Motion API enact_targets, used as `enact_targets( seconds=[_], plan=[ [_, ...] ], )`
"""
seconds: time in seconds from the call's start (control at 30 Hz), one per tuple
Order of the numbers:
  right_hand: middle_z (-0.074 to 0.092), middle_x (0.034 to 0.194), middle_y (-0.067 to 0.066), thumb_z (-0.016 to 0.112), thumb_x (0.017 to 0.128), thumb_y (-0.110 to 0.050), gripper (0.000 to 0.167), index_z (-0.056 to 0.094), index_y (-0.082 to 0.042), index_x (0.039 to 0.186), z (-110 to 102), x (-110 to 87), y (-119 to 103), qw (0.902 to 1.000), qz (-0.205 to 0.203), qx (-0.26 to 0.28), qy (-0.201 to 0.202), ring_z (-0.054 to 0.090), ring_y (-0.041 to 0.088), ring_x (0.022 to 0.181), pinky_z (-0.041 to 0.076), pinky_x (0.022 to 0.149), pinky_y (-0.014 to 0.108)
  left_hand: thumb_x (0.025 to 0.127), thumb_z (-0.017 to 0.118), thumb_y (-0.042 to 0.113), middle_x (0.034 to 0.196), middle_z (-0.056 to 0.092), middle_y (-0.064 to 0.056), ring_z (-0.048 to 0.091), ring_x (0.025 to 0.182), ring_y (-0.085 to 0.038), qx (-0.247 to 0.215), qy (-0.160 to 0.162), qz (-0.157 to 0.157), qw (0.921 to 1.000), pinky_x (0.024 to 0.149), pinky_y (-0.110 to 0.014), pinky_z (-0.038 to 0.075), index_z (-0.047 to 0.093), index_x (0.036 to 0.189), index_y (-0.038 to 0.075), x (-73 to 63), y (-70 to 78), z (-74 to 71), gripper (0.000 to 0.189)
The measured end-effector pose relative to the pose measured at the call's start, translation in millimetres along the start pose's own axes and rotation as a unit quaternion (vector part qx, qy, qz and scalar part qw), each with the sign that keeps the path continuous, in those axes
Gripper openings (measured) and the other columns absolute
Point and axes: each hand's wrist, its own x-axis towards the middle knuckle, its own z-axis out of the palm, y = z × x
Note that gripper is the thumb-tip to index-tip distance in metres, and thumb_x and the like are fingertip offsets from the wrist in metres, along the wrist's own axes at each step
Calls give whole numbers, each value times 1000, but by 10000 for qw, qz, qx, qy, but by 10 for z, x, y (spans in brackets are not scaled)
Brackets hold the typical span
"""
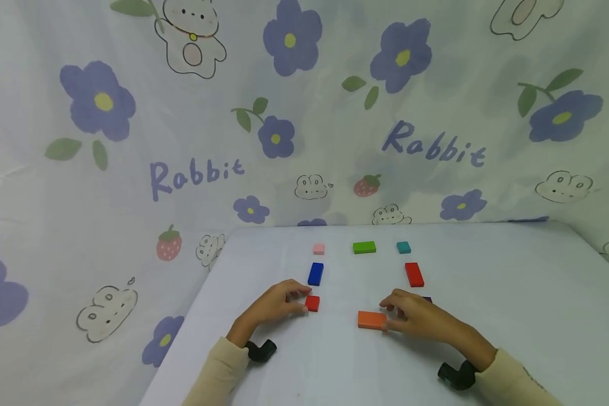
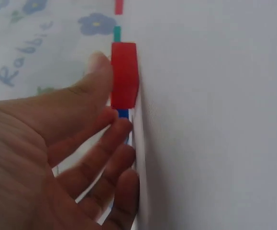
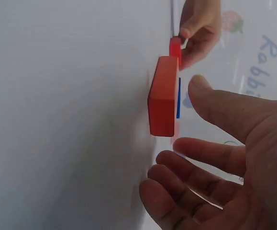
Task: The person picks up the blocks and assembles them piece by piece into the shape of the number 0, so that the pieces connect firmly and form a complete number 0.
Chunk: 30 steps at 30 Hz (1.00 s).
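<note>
In the head view my left hand [image 1: 276, 301] lies beside a small red square block [image 1: 312, 304] on the white table. Its thumb tip is right at the block's near side in the left wrist view, the other fingers loosely bent and apart from it. An orange rectangular block [image 1: 371, 320] lies flat to the right, its end close to my right hand [image 1: 418, 316]. The right wrist view shows that hand's thumb [image 3: 203, 88] and loosely bent fingers spread around the orange block [image 3: 163, 98], with a gap between. A dark block [image 1: 427, 299] is mostly hidden behind the right hand.
Farther back lie a blue block [image 1: 316, 274] and a longer red block [image 1: 414, 274]. Behind them are pink [image 1: 318, 248], green [image 1: 364, 247] and teal [image 1: 404, 247] blocks in a row. A patterned cloth [image 1: 335, 113] hangs at the table's far edge.
</note>
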Motion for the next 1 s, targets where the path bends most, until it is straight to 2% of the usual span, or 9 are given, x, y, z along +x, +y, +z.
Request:
enact_targets(
  seconds=[0.17,0.3,0.4,0.63,0.83,1.0],
  plan=[
    [59,95,-9,82,82,-34,41,71,-11,114,42,-21,56,9999,-51,82,-45,52,4,85,52,73,18,84,81,28,114,67,2,58,102,-16,-115,64,49,9999,84,-25,50,70,122,14,18,-7,35,41],
    [58,96,-12,81,83,-37,39,71,-16,113,84,-23,122,9998,-188,-56,58,52,1,86,52,74,17,86,79,29,113,67,4,59,102,-15,-144,42,92,9998,86,-25,49,70,121,17,27,-28,62,38],
    [58,98,-13,80,84,-35,36,71,-17,113,106,-16,157,9993,-332,-107,117,52,1,87,52,75,17,87,79,29,114,67,3,61,104,-14,-198,53,78,9998,90,-27,50,70,121,17,18,-41,77,38],
    [60,97,-11,79,87,-26,28,71,-14,111,123,-1,186,9973,-673,-12,291,52,1,84,51,73,18,86,79,30,113,67,3,59,103,-14,-245,242,-53,9994,90,-29,50,69,122,17,27,-26,114,40],
    [60,99,-13,78,87,-24,25,70,-18,110,172,-1,177,9970,-578,201,466,51,2,86,51,74,18,83,82,29,105,65,3,57,98,-14,-234,404,-166,9988,88,-28,50,69,118,15,55,55,171,39],
    [59,100,-17,77,88,-28,24,68,-23,111,225,-4,148,9967,-513,317,535,51,2,89,50,76,19,83,82,28,102,65,4,57,94,-12,-48,440,-99,9990,84,-27,50,70,114,14,84,143,239,37]
  ],
)
